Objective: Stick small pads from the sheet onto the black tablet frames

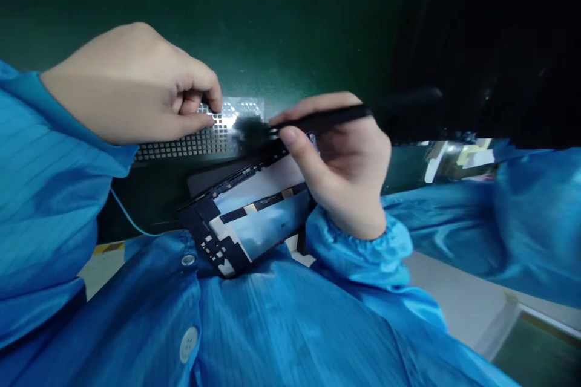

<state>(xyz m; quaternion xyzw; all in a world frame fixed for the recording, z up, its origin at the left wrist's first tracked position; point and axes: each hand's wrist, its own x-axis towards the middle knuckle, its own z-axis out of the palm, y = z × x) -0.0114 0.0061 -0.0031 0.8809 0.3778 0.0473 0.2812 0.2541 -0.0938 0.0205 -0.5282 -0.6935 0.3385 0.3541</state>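
My left hand (145, 84) is closed, thumb and curled forefinger pinching at a clear, shiny sheet (200, 142) patterned with rows of small squares. My right hand (349, 157) grips a slim black brush (336, 118); its long handle points right and blurs with motion. The dark, smeared bristle end lies over the right part of the sheet. Below, an opened phone (267, 224) with exposed black frame parts and a bluish-grey inner face sits tilted at the table edge, close against my blue smock. My right hand partly covers its upper right corner.
A dark green tabletop (281, 24) spreads out ahead. At the right are a large black shape (490, 54), papers and small items (472, 154), and another person's blue sleeve (540, 205). A thin blue cord (129, 208) hangs from my left sleeve.
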